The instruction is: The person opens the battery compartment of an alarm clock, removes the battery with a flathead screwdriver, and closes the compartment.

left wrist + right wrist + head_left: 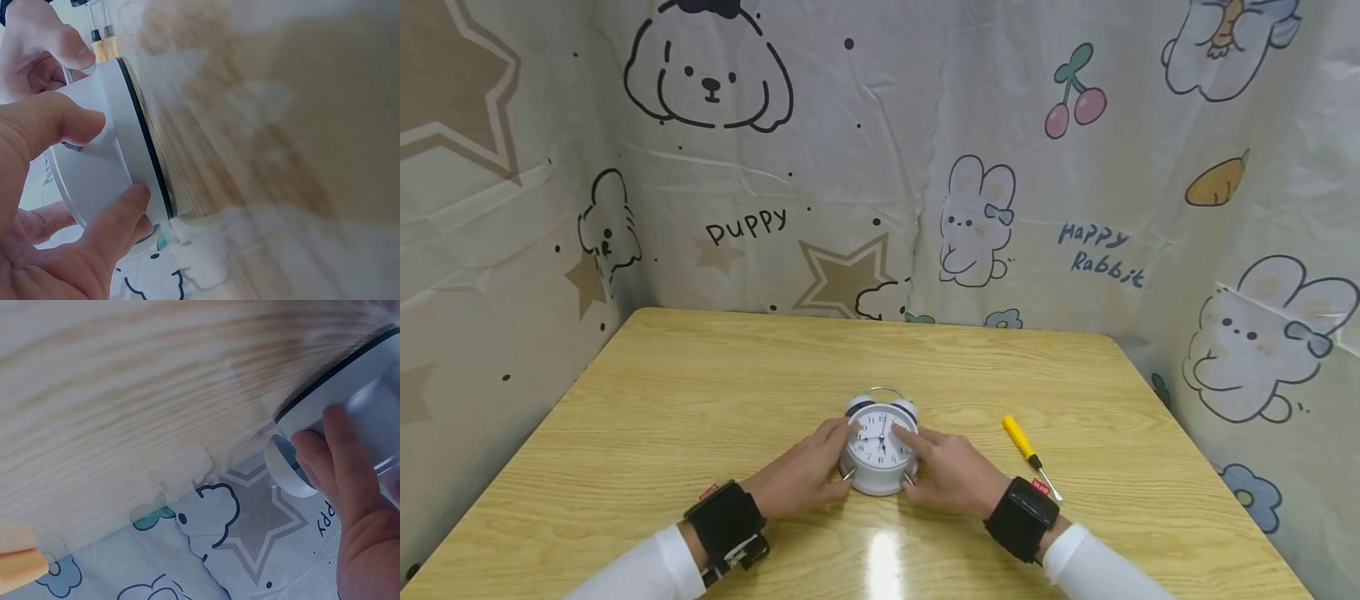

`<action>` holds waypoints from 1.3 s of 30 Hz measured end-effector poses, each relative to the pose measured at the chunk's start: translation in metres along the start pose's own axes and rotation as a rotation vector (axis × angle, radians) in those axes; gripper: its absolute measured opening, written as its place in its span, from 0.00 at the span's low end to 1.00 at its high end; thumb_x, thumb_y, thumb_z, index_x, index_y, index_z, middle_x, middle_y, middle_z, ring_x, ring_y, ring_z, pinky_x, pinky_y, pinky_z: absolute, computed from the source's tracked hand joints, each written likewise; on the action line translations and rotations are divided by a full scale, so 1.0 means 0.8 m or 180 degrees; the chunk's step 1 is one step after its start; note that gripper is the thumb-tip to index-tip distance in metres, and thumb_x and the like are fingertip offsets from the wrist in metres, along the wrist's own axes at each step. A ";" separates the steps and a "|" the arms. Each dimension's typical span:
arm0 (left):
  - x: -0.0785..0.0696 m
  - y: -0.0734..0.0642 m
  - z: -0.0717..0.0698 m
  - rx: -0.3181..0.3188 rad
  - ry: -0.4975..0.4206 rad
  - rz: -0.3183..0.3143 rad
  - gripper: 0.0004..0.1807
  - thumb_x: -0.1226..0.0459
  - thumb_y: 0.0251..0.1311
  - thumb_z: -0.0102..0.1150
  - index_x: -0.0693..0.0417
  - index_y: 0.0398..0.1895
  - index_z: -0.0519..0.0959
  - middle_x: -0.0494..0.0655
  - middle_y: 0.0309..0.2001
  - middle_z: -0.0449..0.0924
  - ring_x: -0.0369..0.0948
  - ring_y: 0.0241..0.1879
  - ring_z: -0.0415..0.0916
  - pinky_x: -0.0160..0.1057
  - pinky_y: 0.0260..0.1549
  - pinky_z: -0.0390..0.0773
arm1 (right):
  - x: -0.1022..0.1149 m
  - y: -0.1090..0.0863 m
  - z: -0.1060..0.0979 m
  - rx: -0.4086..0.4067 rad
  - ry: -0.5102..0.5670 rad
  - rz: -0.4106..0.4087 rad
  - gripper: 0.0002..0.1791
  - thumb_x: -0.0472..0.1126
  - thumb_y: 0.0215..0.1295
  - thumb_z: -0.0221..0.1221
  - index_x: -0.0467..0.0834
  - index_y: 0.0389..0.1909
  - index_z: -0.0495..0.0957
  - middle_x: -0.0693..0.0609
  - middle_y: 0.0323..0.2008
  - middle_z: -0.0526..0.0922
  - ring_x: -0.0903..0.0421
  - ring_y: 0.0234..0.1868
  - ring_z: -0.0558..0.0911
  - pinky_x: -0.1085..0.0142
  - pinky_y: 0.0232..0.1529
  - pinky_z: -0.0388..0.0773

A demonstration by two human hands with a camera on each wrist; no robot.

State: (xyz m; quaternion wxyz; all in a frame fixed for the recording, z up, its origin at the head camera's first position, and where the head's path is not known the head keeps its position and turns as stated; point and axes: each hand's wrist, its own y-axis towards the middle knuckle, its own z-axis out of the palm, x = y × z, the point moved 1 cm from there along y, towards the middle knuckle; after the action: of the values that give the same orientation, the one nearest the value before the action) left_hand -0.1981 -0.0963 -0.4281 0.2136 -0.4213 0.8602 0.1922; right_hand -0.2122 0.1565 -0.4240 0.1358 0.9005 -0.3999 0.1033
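A white twin-bell alarm clock (880,454) lies face up on the table, its two bells and wire handle toward the far side and its two metal legs toward the near side. From the left, my left hand (805,475) grips its side, with the thumb down by one leg and a fingertip over the rim. My right hand (958,475) holds the opposite side, a finger reaching onto the dial. In the left wrist view, fingers press along the clock's white casing (94,169), close over the table. Two right-hand fingers (340,450) lie on the casing in the right wrist view.
A screwdriver (1018,437) with a yellow handle and black collar lies to the right of the right hand, its metal tip toward the near side. The wooden table (715,367) is bordered by a printed cloth (850,167) behind and at both sides.
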 end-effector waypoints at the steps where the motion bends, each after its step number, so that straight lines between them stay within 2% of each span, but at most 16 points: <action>1: 0.000 0.000 0.000 0.0001 -0.0012 0.0004 0.40 0.67 0.63 0.67 0.69 0.75 0.61 0.68 0.73 0.65 0.59 0.71 0.70 0.54 0.69 0.73 | 0.000 -0.001 0.000 -0.0006 -0.0013 -0.0002 0.44 0.43 0.55 0.72 0.42 0.74 0.70 0.35 0.62 0.82 0.63 0.34 0.82 0.75 0.38 0.82; 5: 0.002 -0.001 -0.001 0.0107 -0.0109 -0.0083 0.42 0.63 0.64 0.68 0.65 0.78 0.60 0.66 0.75 0.63 0.59 0.74 0.67 0.55 0.71 0.71 | -0.003 -0.002 0.000 0.0055 -0.0041 0.0020 0.45 0.48 0.57 0.73 0.44 0.76 0.68 0.35 0.64 0.81 0.61 0.37 0.83 0.70 0.44 0.85; 8: 0.005 -0.001 -0.007 0.0250 -0.0192 -0.0189 0.44 0.62 0.64 0.69 0.61 0.79 0.59 0.64 0.76 0.62 0.58 0.75 0.65 0.55 0.72 0.70 | -0.007 -0.003 -0.003 0.0186 -0.0006 0.0108 0.48 0.51 0.57 0.75 0.48 0.78 0.66 0.37 0.66 0.80 0.54 0.49 0.88 0.60 0.54 0.86; 11: 0.009 0.000 -0.015 0.0323 -0.0156 -0.0190 0.43 0.62 0.62 0.71 0.59 0.79 0.62 0.63 0.76 0.63 0.58 0.74 0.67 0.57 0.70 0.71 | -0.013 -0.004 -0.005 0.0265 0.0058 0.0210 0.51 0.52 0.55 0.77 0.52 0.79 0.64 0.38 0.68 0.78 0.45 0.61 0.85 0.52 0.61 0.83; 13: 0.011 0.001 -0.020 0.0254 -0.0040 -0.0063 0.40 0.63 0.62 0.72 0.59 0.76 0.66 0.62 0.75 0.65 0.59 0.72 0.69 0.57 0.68 0.74 | -0.017 -0.005 -0.004 0.0264 0.0108 0.0227 0.50 0.51 0.56 0.77 0.54 0.79 0.63 0.40 0.71 0.75 0.43 0.64 0.82 0.50 0.62 0.82; 16: 0.013 0.002 -0.025 -0.0011 0.0191 0.0234 0.33 0.64 0.62 0.72 0.57 0.71 0.73 0.60 0.73 0.69 0.57 0.70 0.74 0.52 0.64 0.79 | -0.020 -0.007 -0.003 0.0215 0.0228 0.0165 0.49 0.49 0.58 0.76 0.55 0.79 0.63 0.42 0.77 0.65 0.43 0.67 0.80 0.51 0.61 0.83; 19: 0.012 0.004 -0.026 -0.0295 0.0362 0.0584 0.29 0.67 0.61 0.72 0.56 0.67 0.77 0.58 0.71 0.73 0.56 0.68 0.76 0.46 0.60 0.82 | -0.022 -0.008 -0.004 0.0098 0.0276 -0.0038 0.46 0.45 0.61 0.75 0.56 0.78 0.64 0.43 0.80 0.57 0.43 0.70 0.76 0.52 0.61 0.83; 22: 0.011 0.006 -0.025 -0.0384 0.0474 0.0829 0.30 0.70 0.60 0.72 0.56 0.67 0.77 0.58 0.71 0.74 0.57 0.70 0.74 0.44 0.59 0.82 | -0.022 -0.006 -0.008 -0.0052 0.0151 -0.0295 0.42 0.42 0.62 0.74 0.56 0.76 0.66 0.43 0.80 0.57 0.42 0.73 0.72 0.52 0.63 0.82; 24: 0.012 0.007 -0.023 -0.0316 0.0515 0.0884 0.33 0.71 0.59 0.72 0.56 0.70 0.76 0.57 0.72 0.73 0.57 0.72 0.71 0.44 0.60 0.81 | -0.020 -0.004 -0.010 -0.0089 0.0062 -0.0421 0.40 0.40 0.62 0.73 0.55 0.74 0.69 0.44 0.79 0.61 0.42 0.75 0.71 0.52 0.65 0.80; 28: 0.015 0.008 -0.018 -0.0043 0.0572 0.0861 0.38 0.70 0.59 0.73 0.57 0.74 0.71 0.56 0.75 0.70 0.57 0.75 0.67 0.47 0.64 0.78 | -0.018 0.001 -0.009 -0.0019 -0.0087 -0.0595 0.37 0.37 0.63 0.72 0.54 0.73 0.72 0.46 0.77 0.66 0.44 0.76 0.70 0.52 0.69 0.76; 31: 0.016 0.009 -0.016 0.0098 0.0581 0.0823 0.38 0.67 0.61 0.72 0.58 0.75 0.69 0.55 0.76 0.69 0.56 0.76 0.66 0.49 0.66 0.76 | -0.019 0.003 -0.006 0.0020 -0.0136 -0.0639 0.36 0.37 0.63 0.72 0.53 0.72 0.73 0.48 0.77 0.67 0.44 0.78 0.68 0.52 0.71 0.74; 35: 0.016 0.012 -0.015 0.0152 0.0559 0.0819 0.36 0.66 0.63 0.70 0.59 0.75 0.70 0.55 0.76 0.69 0.55 0.76 0.66 0.50 0.66 0.76 | -0.021 0.003 -0.002 0.0057 -0.0069 -0.0612 0.36 0.39 0.63 0.72 0.53 0.72 0.72 0.49 0.78 0.67 0.43 0.81 0.63 0.50 0.73 0.72; 39: 0.017 0.014 -0.015 0.0190 0.0526 0.0802 0.36 0.64 0.64 0.70 0.58 0.75 0.70 0.54 0.77 0.68 0.54 0.77 0.66 0.49 0.67 0.75 | -0.024 0.004 0.001 0.0046 -0.0013 -0.0636 0.37 0.40 0.61 0.74 0.52 0.71 0.72 0.49 0.78 0.67 0.42 0.81 0.62 0.49 0.72 0.72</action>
State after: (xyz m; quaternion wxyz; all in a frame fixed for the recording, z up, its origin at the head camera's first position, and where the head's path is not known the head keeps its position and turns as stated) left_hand -0.2170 -0.1049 -0.4238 0.1287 -0.3179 0.9262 0.1565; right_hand -0.2271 0.1671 -0.4294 0.1381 0.9371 -0.3077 0.0903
